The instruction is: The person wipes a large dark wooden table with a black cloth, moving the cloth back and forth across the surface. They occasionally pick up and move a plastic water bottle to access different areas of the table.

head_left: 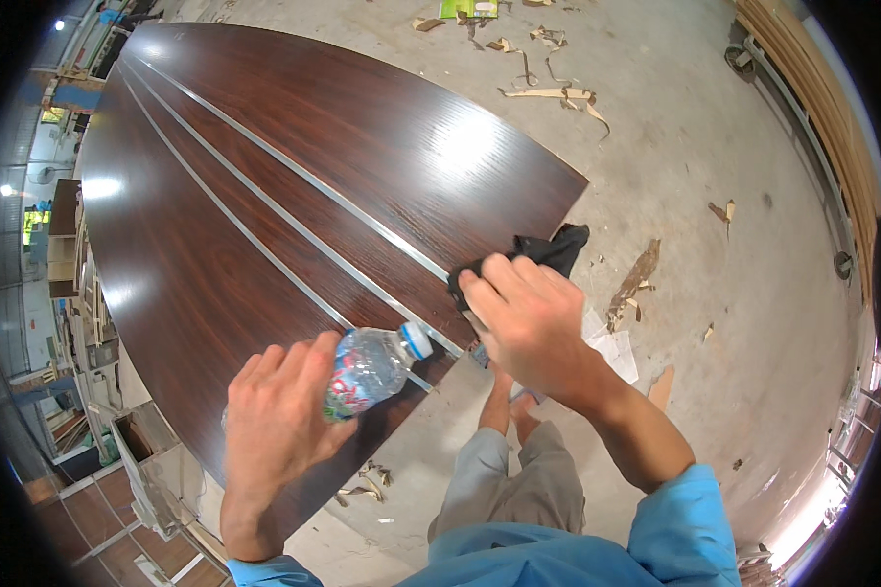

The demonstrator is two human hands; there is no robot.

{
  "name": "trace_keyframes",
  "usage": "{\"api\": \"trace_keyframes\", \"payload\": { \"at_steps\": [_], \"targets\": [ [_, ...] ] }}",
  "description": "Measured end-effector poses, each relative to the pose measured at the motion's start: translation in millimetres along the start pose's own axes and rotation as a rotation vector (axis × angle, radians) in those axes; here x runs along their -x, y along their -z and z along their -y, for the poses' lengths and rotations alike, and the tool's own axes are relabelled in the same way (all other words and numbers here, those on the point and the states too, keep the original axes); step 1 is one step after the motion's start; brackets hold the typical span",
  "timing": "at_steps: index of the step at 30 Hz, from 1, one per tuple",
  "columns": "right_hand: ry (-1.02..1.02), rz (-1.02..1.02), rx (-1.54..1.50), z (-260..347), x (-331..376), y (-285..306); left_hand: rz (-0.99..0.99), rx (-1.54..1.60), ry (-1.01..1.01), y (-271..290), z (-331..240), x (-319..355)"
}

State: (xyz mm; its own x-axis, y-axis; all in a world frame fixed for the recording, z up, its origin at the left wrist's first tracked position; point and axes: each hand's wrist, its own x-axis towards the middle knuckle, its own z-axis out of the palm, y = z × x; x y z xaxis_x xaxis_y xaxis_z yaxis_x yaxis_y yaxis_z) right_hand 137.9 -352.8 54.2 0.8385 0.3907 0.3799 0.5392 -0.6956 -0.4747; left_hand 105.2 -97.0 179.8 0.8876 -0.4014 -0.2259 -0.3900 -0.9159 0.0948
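Note:
A long dark brown wood-grain panel [264, 196] with three silver strips running along it stretches away from me. My left hand [282, 411] is wrapped around a clear plastic bottle [374, 364] with a blue and white cap, tilted over the panel's near end. The bottle's lower part is hidden behind my fingers. In my right hand [529, 318] is a bunched black cloth [553, 249], pressed against the panel's near right corner beside the rightmost silver strip. Part of the cloth sticks out beyond my knuckles.
Torn brown scraps [636, 279] and white paper [612, 347] lie on the concrete floor [695, 176] to the right. A wheeled cart [803, 117] holding stacked boards stands at the far right. Wooden cabinet parts [152, 460] are at the left. My legs are just below the panel's near edge.

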Motion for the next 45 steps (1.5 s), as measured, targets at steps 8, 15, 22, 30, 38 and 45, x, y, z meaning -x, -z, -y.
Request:
{"api": "trace_keyframes", "payload": {
  "at_steps": [8, 15, 22, 30, 38, 45],
  "targets": [
    [-0.027, 0.012, 0.042, 7.2, 19.3, 7.4, -0.161, 0.373, 0.142, -28.7, 19.3, 33.3],
    [0.095, -0.145, -0.062, 19.2, 19.8, -2.4, -0.696, 0.754, 0.274, -85.2, 31.1, 58.6],
    [-0.003, -0.100, -0.054, 24.3, 35.1, -14.4, -1.158, 0.707, 0.446, -98.6, 50.2, 63.7],
    [-0.145, -0.112, -0.065, 14.2, 36.0, -8.1, -1.243, 0.896, 0.433, -132.6, 54.9, 60.0],
    [0.000, 0.099, -0.010, 2.7, 32.0, 1.6, -1.021, 0.893, 0.589, -163.3, 46.5, 71.6],
    [-0.074, 0.115, -0.002, 3.7, 26.2, 7.7, -0.995, 0.963, 0.611, -166.3, 46.4, 76.2]
  ]
}}
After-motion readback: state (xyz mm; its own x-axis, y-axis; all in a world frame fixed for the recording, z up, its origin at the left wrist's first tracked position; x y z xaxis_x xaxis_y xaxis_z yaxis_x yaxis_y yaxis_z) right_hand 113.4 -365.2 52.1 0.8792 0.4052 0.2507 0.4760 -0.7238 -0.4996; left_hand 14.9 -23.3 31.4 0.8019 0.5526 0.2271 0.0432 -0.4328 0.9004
